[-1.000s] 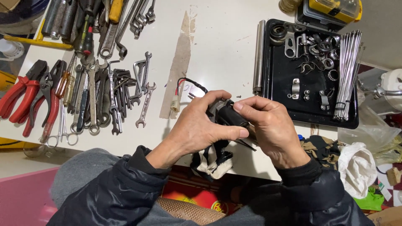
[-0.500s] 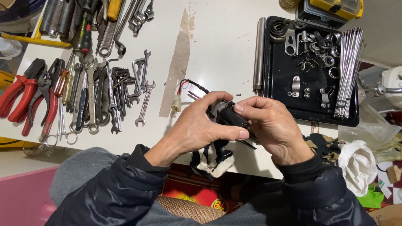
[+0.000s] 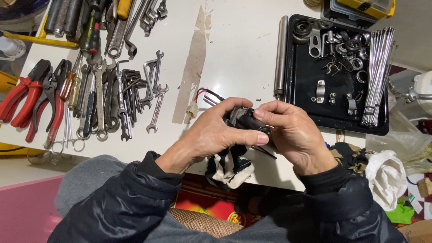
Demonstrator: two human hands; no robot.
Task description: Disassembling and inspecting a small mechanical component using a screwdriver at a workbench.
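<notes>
as both hands, left hand (image 3: pixel 216 135) and right hand (image 3: pixel 294 135), pinch a small dark wired part (image 3: pixel 245 119) with fingers closed around it near the table edge (image 3: pixel 270 177), a slip could drop it off the near side.

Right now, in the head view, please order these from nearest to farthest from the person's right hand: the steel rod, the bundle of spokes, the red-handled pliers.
From the right hand:
1. Steel rod, just above it, beside the black tray's left edge.
2. Bundle of spokes, upper right, in the tray.
3. Red-handled pliers, far left of the table.
</notes>
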